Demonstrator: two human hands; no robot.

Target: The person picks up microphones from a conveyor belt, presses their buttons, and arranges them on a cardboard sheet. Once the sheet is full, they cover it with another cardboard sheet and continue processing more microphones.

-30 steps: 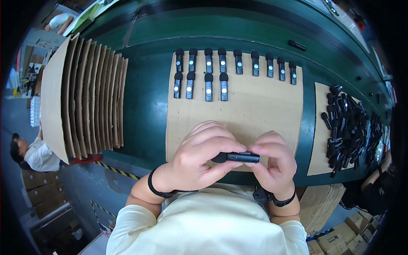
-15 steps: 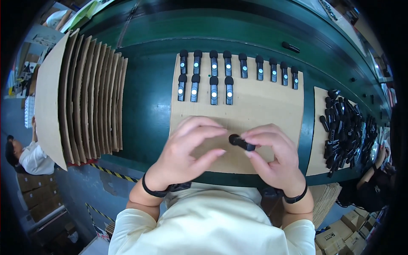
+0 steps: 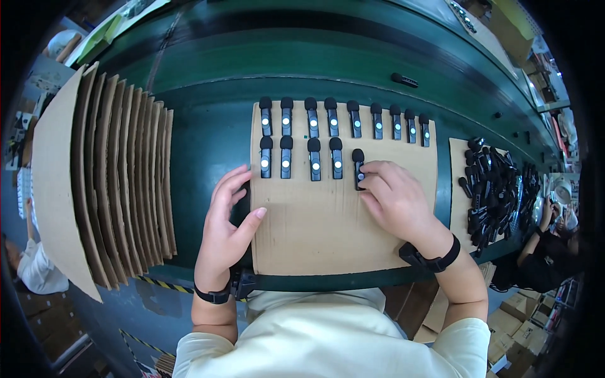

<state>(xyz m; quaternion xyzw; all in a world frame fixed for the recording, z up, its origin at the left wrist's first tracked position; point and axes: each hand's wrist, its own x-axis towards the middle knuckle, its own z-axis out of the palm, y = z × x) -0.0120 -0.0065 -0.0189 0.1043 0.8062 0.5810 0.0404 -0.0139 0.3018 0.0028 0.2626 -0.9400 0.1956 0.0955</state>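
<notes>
My right hand point(image 3: 396, 196) pinches a small black clip-on microphone point(image 3: 358, 165) with a foam tip, at the right end of the second row on a cardboard sheet point(image 3: 309, 233). The microphone lies foam end away from me, in line with its neighbours. Several like it stand in a far row, among them one microphone point(image 3: 312, 117) with a pale round spot on its body. A shorter row with another microphone point(image 3: 336, 159) lies nearer. By the sheet's left edge my left hand point(image 3: 228, 217) is open, thumb and fingers apart, holding nothing.
Upright cardboard sheets point(image 3: 101, 183) stand packed at the left of the green table point(image 3: 208, 145). A heap of black microphones point(image 3: 495, 189) covers another cardboard piece at the right. One loose microphone point(image 3: 404, 80) lies at the back. A co-worker in black point(image 3: 535, 261) sits at the far right.
My right hand has carried the microphone away from me and set it down at the second row's right end. My left hand has drawn back to the left. The view has shifted slightly.
</notes>
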